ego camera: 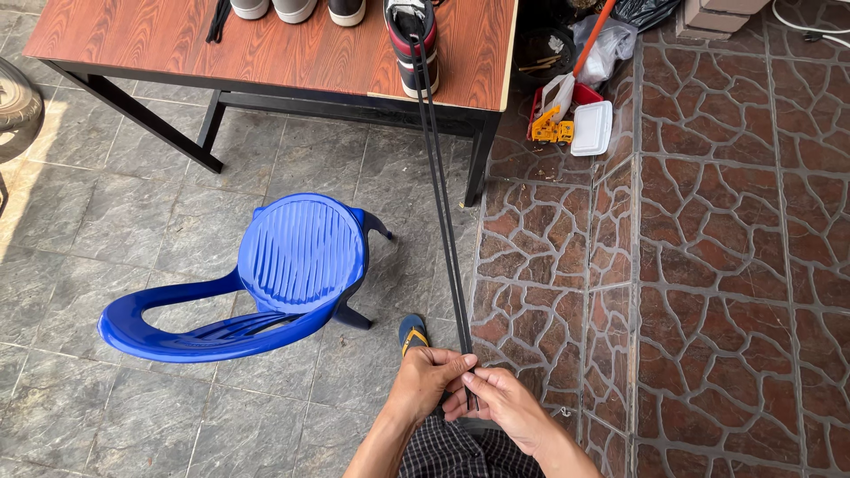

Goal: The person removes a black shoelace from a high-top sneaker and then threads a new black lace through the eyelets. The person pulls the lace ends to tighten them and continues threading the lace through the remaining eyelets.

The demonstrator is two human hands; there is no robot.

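Item: two black laces (443,212), held taut. Near ends: we pinch them between the fingertips of our left hand (427,379) and right hand (500,403), both touching, low before our lap, the left marginally nearer the run. Long axis: straight away from us, up to the shoe (412,44) standing at the table's (266,49) near edge. Beside: blue chair (283,265), tipped.

cut off by the top edge: three pale shoes (292,9) on the wooden table (177,40), and the upper part of the red-and-black shoe (411,40). ends of the black laces (443,212) lost between the fingers of left hand (423,382) and right hand (503,403). forearms cropped at the bottom edge. tyre (18,106) cut by the left edge. clutter by the red dustpan (567,111) too small to tell.
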